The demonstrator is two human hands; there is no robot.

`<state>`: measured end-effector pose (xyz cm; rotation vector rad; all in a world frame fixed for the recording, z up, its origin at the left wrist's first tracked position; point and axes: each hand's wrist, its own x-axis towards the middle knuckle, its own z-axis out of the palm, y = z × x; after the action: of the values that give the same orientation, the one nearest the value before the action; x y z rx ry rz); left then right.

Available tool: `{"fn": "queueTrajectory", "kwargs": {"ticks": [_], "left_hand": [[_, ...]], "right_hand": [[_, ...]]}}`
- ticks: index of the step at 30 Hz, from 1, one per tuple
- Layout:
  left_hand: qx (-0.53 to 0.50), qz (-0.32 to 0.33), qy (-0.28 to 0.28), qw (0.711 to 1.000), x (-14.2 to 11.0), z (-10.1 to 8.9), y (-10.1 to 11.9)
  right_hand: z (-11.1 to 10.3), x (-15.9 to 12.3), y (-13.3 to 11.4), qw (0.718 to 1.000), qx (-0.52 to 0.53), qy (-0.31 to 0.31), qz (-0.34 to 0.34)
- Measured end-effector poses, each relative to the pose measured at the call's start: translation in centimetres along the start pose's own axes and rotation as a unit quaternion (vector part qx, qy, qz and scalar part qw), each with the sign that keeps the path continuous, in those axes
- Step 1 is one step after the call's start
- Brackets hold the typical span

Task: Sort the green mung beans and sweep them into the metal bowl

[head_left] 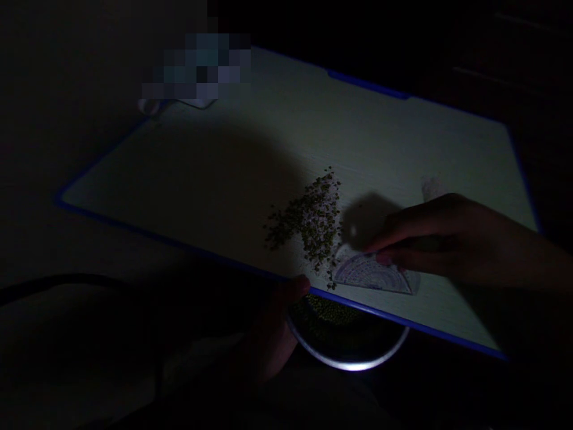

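A white board with a blue rim (403, 143) spans the middle of the view. On it lies a loose heap of small green beans (320, 221), close to the near edge. My right hand (430, 239) pinches a clear protractor (373, 275) by its curved side, its straight edge toward me and its left end touching the beans. At the near edge, my left hand (280, 334) grips the board's rim with the thumb on top; its other fingers are hidden in the dark. Below that edge, partly covered by the board, is a metal bowl (353, 365) holding more beans.
A light object, partly blurred out (197, 89), rests at the board's far left corner. A dark curved cable or strap (67, 278) runs in from the left. Most surroundings are too dark to make out.
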<state>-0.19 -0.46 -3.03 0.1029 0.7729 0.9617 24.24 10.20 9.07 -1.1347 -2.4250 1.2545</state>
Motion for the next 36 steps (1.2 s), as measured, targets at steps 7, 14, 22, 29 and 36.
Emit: {"fn": "queueTrajectory", "kwargs": {"ticks": [7, 14, 22, 29, 36], "left_hand": [[-0.014, 0.004, -0.028, 0.999, 0.07, -0.38, -0.23], [-0.010, 0.009, -0.014, 1.000, -0.04, -0.10, -0.07], [-0.009, 0.017, -0.003, 1.000, 0.11, -0.12, -0.17], [-0.022, 0.005, -0.013, 1.000, 0.00, -0.11, -0.21], [-0.022, 0.006, -0.016, 1.000, 0.00, -0.12, -0.08]], "right_hand": [[0.28, 0.31, -0.31, 0.999, -0.005, 0.038, -0.008], [-0.03, 0.22, -0.32, 1.000, 0.007, -0.006, 0.000], [0.11, 0.44, -0.65, 1.000, 0.005, -0.015, 0.004], [0.29, 0.69, -0.98, 1.000, 0.008, -0.021, 0.009], [0.03, 0.30, -0.51, 1.000, 0.008, -0.013, -0.008]]}}
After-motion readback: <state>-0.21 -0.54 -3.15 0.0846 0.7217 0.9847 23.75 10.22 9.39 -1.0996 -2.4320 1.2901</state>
